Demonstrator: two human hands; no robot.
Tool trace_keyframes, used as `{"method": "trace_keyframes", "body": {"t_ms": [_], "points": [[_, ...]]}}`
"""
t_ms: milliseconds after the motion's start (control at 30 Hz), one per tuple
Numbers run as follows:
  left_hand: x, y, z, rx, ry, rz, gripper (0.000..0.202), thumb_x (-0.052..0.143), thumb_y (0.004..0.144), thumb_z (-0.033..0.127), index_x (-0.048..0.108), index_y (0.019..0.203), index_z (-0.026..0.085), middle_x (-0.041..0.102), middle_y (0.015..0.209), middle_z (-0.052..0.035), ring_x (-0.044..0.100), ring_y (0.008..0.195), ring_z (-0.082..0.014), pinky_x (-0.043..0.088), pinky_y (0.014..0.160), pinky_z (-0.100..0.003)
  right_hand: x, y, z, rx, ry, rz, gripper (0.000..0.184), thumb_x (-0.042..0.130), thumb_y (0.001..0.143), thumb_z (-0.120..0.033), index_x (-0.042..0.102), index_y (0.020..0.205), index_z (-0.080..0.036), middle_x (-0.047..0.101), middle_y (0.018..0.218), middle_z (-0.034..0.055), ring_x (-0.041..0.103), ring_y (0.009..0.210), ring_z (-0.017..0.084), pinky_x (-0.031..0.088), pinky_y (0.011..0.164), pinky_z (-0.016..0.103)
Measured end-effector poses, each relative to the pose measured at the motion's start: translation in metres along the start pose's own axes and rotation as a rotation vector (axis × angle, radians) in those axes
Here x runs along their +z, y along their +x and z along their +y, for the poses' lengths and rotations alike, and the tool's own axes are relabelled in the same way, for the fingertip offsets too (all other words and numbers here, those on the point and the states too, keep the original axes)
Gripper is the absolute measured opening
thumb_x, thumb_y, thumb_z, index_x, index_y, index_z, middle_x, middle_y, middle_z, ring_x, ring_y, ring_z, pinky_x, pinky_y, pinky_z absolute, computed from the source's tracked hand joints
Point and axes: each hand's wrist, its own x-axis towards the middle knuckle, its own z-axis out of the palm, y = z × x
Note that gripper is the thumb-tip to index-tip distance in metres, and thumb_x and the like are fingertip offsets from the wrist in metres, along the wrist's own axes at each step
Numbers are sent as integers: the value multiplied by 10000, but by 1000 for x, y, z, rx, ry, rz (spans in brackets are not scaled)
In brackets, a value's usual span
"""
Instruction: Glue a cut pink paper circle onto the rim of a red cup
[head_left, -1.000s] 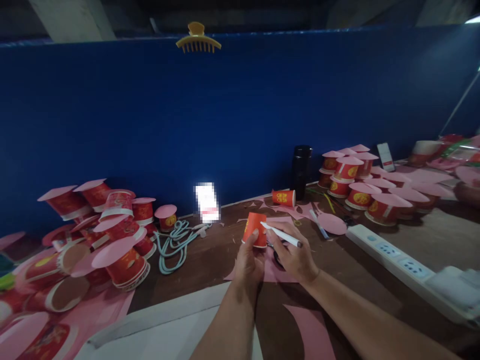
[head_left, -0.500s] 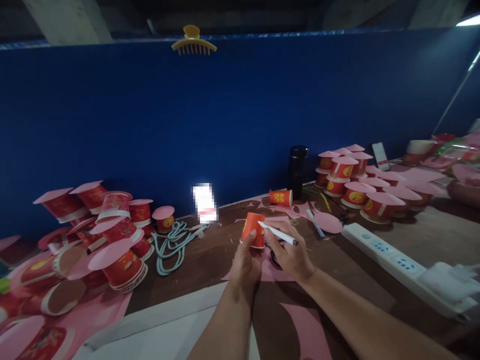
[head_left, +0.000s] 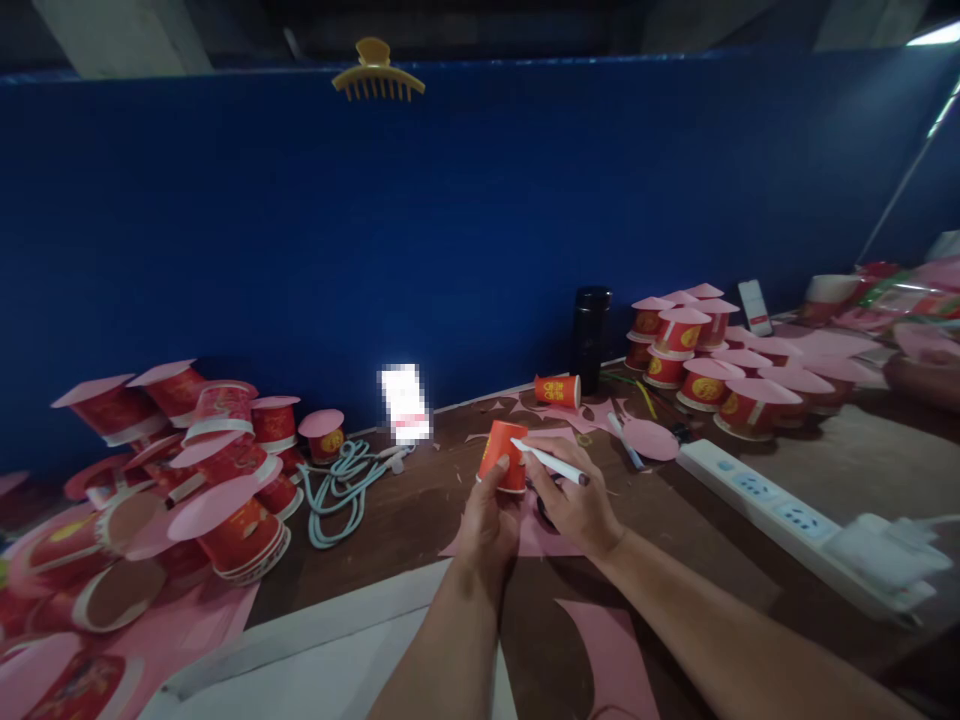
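Left hand (head_left: 487,520): closed around a red cup (head_left: 498,442), the thumb pressed along its near side.
Right hand (head_left: 585,505): pinching a white pen (head_left: 559,463), its dark end pointing to the right.
Cup: in front of the person, leaning slightly, between the left fingers and the pen; from where I stand I can't tell whether it touches the table (head_left: 420,515).
Pen tip: at the cup's side; too small for me to say if it touches.
Under the hands: pink paper (head_left: 551,547), with a dark loop (head_left: 545,512) half hidden by the right hand.
Beyond the hands: a second cup (head_left: 556,391) on its side, near an upright black bottle (head_left: 592,340).
Left pile (head_left: 244,535): red cups with pink discs, jumbled, many tilted, some lying down.
Beside that pile: a loosely coiled blue cord (head_left: 334,500) and a bright phone (head_left: 405,405), its screen blurred.
Right stack (head_left: 682,332): red cups under pink discs, in tidier layers.
Nearer than that stack: a white power strip (head_left: 757,505) with a plug (head_left: 885,550) at its near end.
Blue wall (head_left: 450,220): a yellow clip (head_left: 377,77) at its top edge.
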Motion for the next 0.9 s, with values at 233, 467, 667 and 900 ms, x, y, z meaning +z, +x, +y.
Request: {"method": "trace_keyframes", "body": {"t_ms": [233, 467, 667, 900], "points": [[-1, 0, 0, 1, 0, -10, 186, 692, 729, 153, 667, 912, 139, 707, 904, -58, 651, 802, -142, 482, 806, -249, 1, 0, -1, -6, 13, 8, 217, 561, 882, -186, 601, 1088, -240, 676, 1025, 40, 615, 979, 180, 471, 890, 348], [-3, 1, 0, 1, 11, 4, 229, 704, 720, 168, 663, 945, 154, 708, 923, -52, 656, 850, -151, 491, 822, -249, -2, 2, -3, -11, 20, 23, 214, 547, 887, -198, 603, 1089, -238, 682, 1024, 48, 631, 974, 191, 489, 879, 355], [1, -3, 3, -10, 17, 11, 247, 699, 725, 170, 664, 969, 167, 708, 944, -52, 657, 899, -166, 498, 827, -255, -3, 3, -2, 5, -2, 33, 207, 529, 897, -231, 606, 1089, -241, 690, 1028, 59, 638, 980, 206, 493, 892, 384], [1, -3, 3, -19, -7, 9, 210, 680, 743, 152, 674, 953, 139, 708, 948, -66, 659, 838, -145, 496, 813, -232, -2, 2, 0, 17, -12, 18, 202, 527, 899, -232, 597, 1088, -240, 687, 1030, 55, 630, 991, 199, 474, 906, 379]]}}
